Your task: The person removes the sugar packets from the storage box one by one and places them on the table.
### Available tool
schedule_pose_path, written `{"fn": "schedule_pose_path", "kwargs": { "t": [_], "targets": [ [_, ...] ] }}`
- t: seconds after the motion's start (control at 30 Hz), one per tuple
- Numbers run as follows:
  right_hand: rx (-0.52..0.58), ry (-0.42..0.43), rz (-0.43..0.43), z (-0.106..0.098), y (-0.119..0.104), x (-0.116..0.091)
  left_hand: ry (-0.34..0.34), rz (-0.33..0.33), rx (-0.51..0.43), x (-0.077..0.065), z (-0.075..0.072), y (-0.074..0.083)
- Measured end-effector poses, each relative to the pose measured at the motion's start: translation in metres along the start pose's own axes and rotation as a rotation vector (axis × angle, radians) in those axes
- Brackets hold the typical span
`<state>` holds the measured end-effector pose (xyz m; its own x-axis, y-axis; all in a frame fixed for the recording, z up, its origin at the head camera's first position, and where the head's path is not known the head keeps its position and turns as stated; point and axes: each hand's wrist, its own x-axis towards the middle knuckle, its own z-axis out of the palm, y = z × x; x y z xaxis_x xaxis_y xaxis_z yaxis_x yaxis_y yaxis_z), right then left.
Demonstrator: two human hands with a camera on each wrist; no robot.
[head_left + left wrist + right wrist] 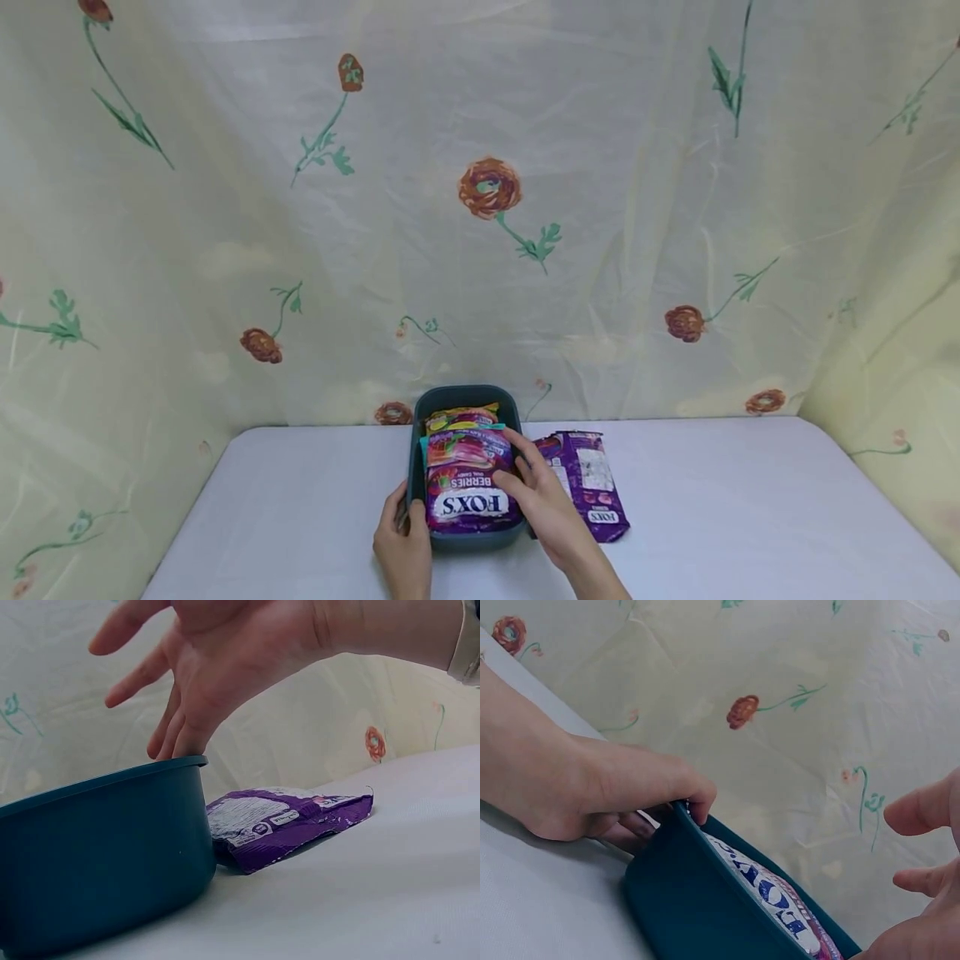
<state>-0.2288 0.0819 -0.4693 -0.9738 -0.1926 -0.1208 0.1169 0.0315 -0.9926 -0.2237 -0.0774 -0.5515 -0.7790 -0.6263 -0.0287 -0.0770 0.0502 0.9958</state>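
Note:
A dark teal plastic tub [472, 543] stands on the white table, filled with candy bags. On top lies a purple Fox's Berries candy bag [461, 483], its print upside down in the head view. My left hand [402, 546] grips the tub's left side near the front; in the right wrist view its thumb [702, 796] hooks over the rim. Over the tub's right side reaches my right hand [551, 512], fingers spread and touching the purple bag. The left wrist view shows several right-hand fingers [174, 735] pointing down behind the rim.
Another purple Fox's bag [597, 475] lies flat on the table just right of the tub, looking crumpled. Behind the top bag, a yellow-edged candy bag [463, 415] shows inside the tub. A flower-printed curtain [585, 250] hangs along the table's back edge.

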Motion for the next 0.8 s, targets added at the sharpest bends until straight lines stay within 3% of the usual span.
{"fn": "schedule_pose_path", "kwargs": {
  "t": [0.47, 0.8],
  "targets": [
    [-0.219, 0.052, -0.090, 0.015, 0.010, 0.006, -0.001, 0.007, -0.001, 0.002, 0.000, 0.000],
    [-0.256, 0.051, -0.089, 0.016, 0.011, 0.006, 0.006, 0.007, -0.004, 0.002, 0.001, -0.002]
  ]
}}
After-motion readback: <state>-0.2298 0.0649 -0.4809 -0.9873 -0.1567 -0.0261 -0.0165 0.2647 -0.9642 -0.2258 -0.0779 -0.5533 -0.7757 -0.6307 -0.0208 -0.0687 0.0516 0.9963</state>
